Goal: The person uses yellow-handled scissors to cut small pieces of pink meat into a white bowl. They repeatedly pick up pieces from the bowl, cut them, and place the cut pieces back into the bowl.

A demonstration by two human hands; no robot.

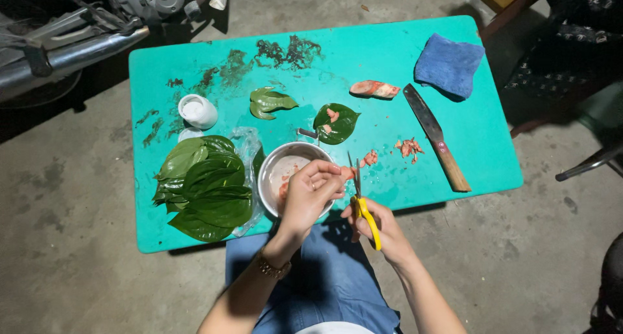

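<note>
My right hand (pixel 379 227) is gripping yellow-handled scissors (pixel 363 207), blades pointing up and away; my left hand (pixel 310 191) is pinching a small pinkish piece (pixel 348 173) in a closed grip over the rim of the metal bowl (pixel 269 172). Left of the bowl a stack of green leaves (pixel 206 188) is lying on the teal bench (pixel 402 55). Farther out are sitting one leaf with pink bits (pixel 336 122), a wooden-handled knife (pixel 436 136) and a blue cloth (pixel 449 65).

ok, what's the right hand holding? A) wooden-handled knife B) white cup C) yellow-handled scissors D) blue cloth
C: the right hand grips yellow-handled scissors, blades pointing up by the metal bowl, while the knife, blue cloth and white cup lie untouched on the green table.
</note>
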